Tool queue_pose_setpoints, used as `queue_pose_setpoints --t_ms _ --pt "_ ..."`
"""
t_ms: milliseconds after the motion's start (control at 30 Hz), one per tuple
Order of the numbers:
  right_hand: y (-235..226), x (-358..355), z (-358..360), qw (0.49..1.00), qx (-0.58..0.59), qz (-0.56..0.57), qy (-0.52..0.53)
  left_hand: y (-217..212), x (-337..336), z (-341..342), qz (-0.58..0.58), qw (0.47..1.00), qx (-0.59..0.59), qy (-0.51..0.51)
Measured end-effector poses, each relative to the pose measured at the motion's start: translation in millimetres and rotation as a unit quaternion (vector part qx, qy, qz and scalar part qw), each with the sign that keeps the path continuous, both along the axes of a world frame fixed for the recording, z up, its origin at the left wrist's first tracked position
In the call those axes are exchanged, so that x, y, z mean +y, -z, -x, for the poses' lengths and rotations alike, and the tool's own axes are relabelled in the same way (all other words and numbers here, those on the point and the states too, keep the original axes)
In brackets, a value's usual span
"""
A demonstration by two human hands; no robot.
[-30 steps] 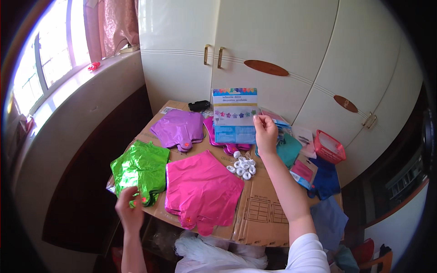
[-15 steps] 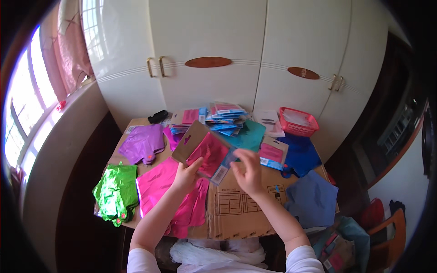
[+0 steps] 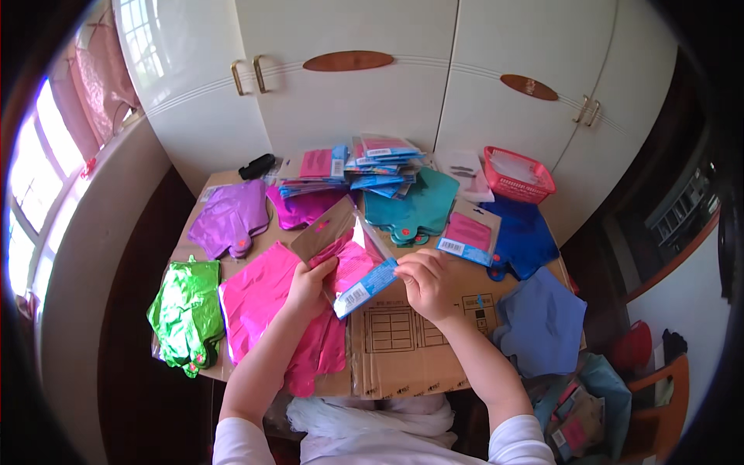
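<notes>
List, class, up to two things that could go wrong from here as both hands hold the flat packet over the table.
1. The left hand and right hand grip the flat clear packet with pink contents only at its edges; it could slip or tear.
2. The shiny green foil balloons overhang the cardboard-covered table edge and might slide off.

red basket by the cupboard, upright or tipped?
Upright. The red basket sits on the table's far right corner with its open top facing up; something pale lies inside, kind unclear.

one red basket [image 3: 518,172], two hands [image 3: 310,280]
</notes>
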State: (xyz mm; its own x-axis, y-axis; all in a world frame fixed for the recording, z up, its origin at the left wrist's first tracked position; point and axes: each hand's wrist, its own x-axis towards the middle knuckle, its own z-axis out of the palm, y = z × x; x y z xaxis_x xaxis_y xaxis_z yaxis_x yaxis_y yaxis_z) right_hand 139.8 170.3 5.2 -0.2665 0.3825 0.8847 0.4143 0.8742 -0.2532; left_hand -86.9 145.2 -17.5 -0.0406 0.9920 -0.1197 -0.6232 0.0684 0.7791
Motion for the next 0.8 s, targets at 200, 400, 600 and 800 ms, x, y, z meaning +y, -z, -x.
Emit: queue_pose_setpoints --t_ms 200,400,600,800 --pt "2 -6 2 0.994 -0.014 0.019 -0.111 -7 -3 -1 0.028 0.999 -0.022 -0.019" --pt "-5 -6 5 0.989 -0.017 0.120 -0.083 -7 -3 6 -0.086 0.990 0.096 -0.053" --pt "-1 -6 10 0.988 -0.157 0.001 0.004 -6 -5 2 -0.082 0.989 0.116 -0.042" --pt "4 -15 12 0.987 -0.136 -0.073 -0.034 -7 -4 4 0.012 0.997 0.074 -0.034"
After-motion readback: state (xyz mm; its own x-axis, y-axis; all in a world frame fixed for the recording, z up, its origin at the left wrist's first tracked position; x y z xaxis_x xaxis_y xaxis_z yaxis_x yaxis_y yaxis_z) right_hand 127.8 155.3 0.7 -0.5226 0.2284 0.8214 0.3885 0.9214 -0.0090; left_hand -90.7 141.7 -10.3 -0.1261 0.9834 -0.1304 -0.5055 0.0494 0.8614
